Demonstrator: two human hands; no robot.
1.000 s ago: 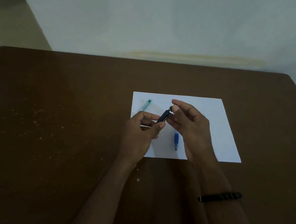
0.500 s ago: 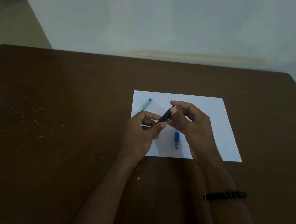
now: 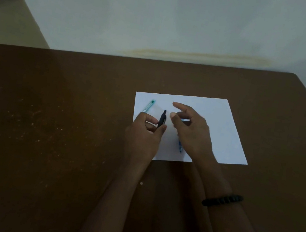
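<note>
A white sheet of paper (image 3: 216, 126) lies on the brown table (image 3: 55, 130). My left hand (image 3: 143, 136) pinches a black pen (image 3: 162, 118) between thumb and fingers, its top end pointing away from me. My right hand (image 3: 190, 129) hovers just right of the pen with relaxed, spread fingers and holds nothing. A green pen (image 3: 148, 106) lies on the paper's far left corner. A blue pen (image 3: 180, 147) lies on the paper, mostly hidden under my right hand.
A black beaded bracelet (image 3: 222, 200) sits on my right wrist. A white wall (image 3: 183, 20) rises behind the table's far edge. Small pale specks dot the table's left half.
My right hand has let go of the black pen's top end and drawn slightly right, fingers spreading. The pen now stands more upright in my left hand.
</note>
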